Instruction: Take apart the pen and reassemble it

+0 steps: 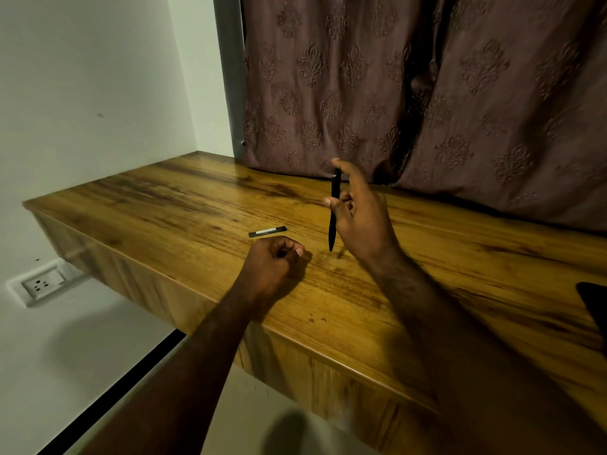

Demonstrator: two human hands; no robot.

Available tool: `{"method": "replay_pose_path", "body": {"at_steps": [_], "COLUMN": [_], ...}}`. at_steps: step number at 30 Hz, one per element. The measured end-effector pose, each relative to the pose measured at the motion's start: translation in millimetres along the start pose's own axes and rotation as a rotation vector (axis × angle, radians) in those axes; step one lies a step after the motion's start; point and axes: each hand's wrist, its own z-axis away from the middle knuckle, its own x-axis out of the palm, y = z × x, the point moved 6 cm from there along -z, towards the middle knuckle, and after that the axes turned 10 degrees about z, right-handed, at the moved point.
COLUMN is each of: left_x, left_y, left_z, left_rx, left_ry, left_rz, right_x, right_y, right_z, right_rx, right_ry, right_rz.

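The right hand's fingers (338, 165) grasp a slim black pen (332, 231), with the thumb pressed against its middle and the forefinger hooked over its top end. The pen is smooth and matte. It stands almost upright in the air, its tapered tip pointing down just above the bench (164, 205). The right hand (361, 218) is raised, palm turned to the left.

The left hand (272, 261) rests on the bench with its fingers clenched into a fist. Whether it encloses anything cannot be seen. Just beyond its knuckles lies a short, flat black piece (267, 231) with a pale strip along it, apart from both hands.

The bench is glossy wood with strong brown grain and a thick front edge. Behind it hangs a mauve curtain (427, 93) embossed with leaf-like motifs, its hem touching the bench top. A grey frame (230, 77) stands beside the curtain. To the left is a plain pale wall (82, 93), with a white socket (42, 284) low down. A dark shape (594, 307) is cut off at the right edge.
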Motion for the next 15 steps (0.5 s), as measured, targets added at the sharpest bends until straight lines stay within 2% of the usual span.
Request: {"method": "replay_pose_path", "body": {"at_steps": [15], "left_x": [-2.6], "left_y": [-8.1], "left_z": [-2.4], "left_rx": [-0.059], "left_ry": [0.007], "left_rz": [0.024], "right_x": [-0.3], "right_y": [2.9], "right_z": [-0.1], "right_rx": [0.031], "right_ry": [0.024], "right_rz": [-0.047]}}
